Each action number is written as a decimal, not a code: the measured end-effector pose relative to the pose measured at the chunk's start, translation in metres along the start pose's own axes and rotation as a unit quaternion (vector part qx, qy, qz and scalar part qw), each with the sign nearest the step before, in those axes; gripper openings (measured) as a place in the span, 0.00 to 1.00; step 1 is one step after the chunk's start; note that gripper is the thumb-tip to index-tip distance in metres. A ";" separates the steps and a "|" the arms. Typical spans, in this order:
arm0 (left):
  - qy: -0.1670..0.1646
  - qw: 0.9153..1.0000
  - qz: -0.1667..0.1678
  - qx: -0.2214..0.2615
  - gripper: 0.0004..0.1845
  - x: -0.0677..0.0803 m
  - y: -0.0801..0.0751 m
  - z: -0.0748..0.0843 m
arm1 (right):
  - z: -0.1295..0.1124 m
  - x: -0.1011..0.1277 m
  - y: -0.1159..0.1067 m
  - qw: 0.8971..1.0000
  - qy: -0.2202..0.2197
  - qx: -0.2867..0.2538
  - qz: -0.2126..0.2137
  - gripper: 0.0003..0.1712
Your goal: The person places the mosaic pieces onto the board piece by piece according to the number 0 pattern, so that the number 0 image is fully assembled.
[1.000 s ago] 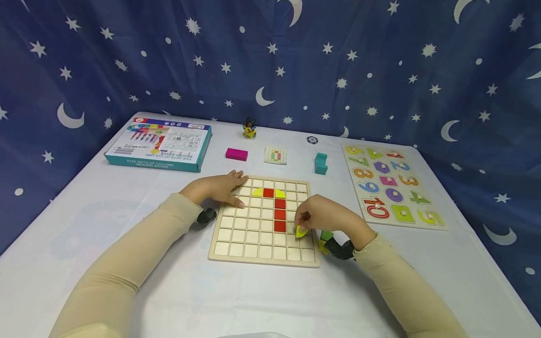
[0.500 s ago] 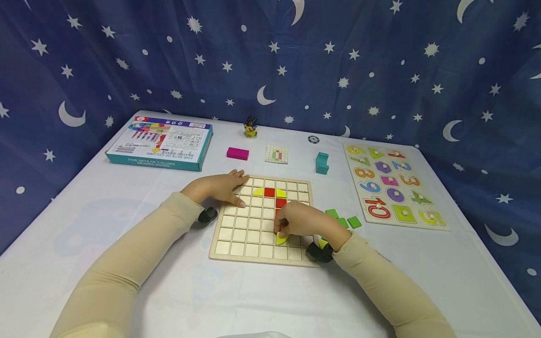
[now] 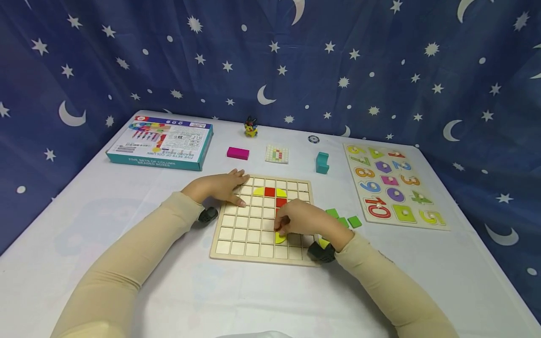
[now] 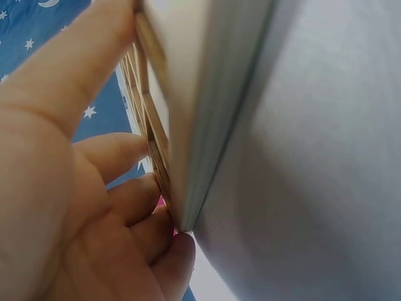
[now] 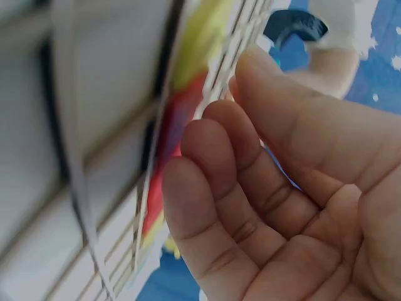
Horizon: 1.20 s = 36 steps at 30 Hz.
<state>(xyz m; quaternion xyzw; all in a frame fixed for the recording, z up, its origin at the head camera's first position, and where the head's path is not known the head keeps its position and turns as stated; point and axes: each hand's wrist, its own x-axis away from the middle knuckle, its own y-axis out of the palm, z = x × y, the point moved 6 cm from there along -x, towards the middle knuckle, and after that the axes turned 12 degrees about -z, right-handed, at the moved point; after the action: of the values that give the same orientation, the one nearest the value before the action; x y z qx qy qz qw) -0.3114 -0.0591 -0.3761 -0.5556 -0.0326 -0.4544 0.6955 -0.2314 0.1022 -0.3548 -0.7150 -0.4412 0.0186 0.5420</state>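
Note:
My right hand has curled fingers at a yellow quarter-circle tile in the grid board. Thumb and forefinger tips meet the tile's upper part; in the right wrist view that yellow tile lies low among the grid lines, beside the thumb. Red square tiles run up the column from it, partly hidden by the hand. At the top, a red tile sits between two yellow ones. Across the board's left edge rests my left hand, fingers spread; the left wrist view shows its fingertips along the wooden rim.
Green square tiles and a yellow tile lie right of the board. Behind it stand a magenta block, a small pattern card and a teal block. A box is at left, a number puzzle at right.
My right hand has moved left with the yellow tile, from the board's right side to the column of red tiles, and lowered it there. The left hand has stayed in place.

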 end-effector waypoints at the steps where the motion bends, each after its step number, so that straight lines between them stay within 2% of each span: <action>1: 0.001 1.000 0.000 0.000 0.50 0.000 0.000 0.000 | 0.003 0.003 -0.002 1.000 0.001 -0.006 0.004 0.03; 6: -0.003 1.000 0.000 0.004 0.50 0.001 -0.001 0.001 | 0.022 0.022 -0.010 0.999 0.023 -0.030 0.011 0.05; 12: -0.003 1.000 -0.001 0.001 0.50 -0.002 0.000 0.000 | 0.049 0.040 -0.009 0.998 0.054 -0.042 -0.002 0.07; 18: -0.004 1.000 -0.003 0.001 0.50 -0.004 0.002 -0.002 | 0.068 0.054 -0.006 0.998 0.057 -0.033 -0.004 0.11; 23: -0.006 1.000 -0.004 0.005 0.50 -0.004 0.002 -0.003 | 0.077 0.064 0.000 0.998 0.058 -0.024 -0.011 0.15; 27: -0.003 1.000 -0.001 0.002 0.51 -0.004 0.001 -0.003 | 0.079 0.067 0.005 0.999 0.039 -0.015 -0.007 0.16; 32: 0.001 1.000 0.000 0.008 0.50 -0.001 0.000 -0.001 | 0.078 0.069 0.005 0.999 0.026 -0.019 0.004 0.14; 36: 0.003 1.000 -0.001 0.011 0.50 0.000 0.001 0.000 | 0.078 0.070 0.005 0.999 0.036 -0.030 0.009 0.13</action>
<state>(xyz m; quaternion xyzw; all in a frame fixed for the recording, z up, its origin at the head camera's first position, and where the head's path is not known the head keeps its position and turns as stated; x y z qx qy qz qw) -0.3114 -0.0590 -0.3768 -0.5463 -0.0362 -0.4563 0.7014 -0.2248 0.2062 -0.3595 -0.7347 -0.4153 -0.0158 0.5362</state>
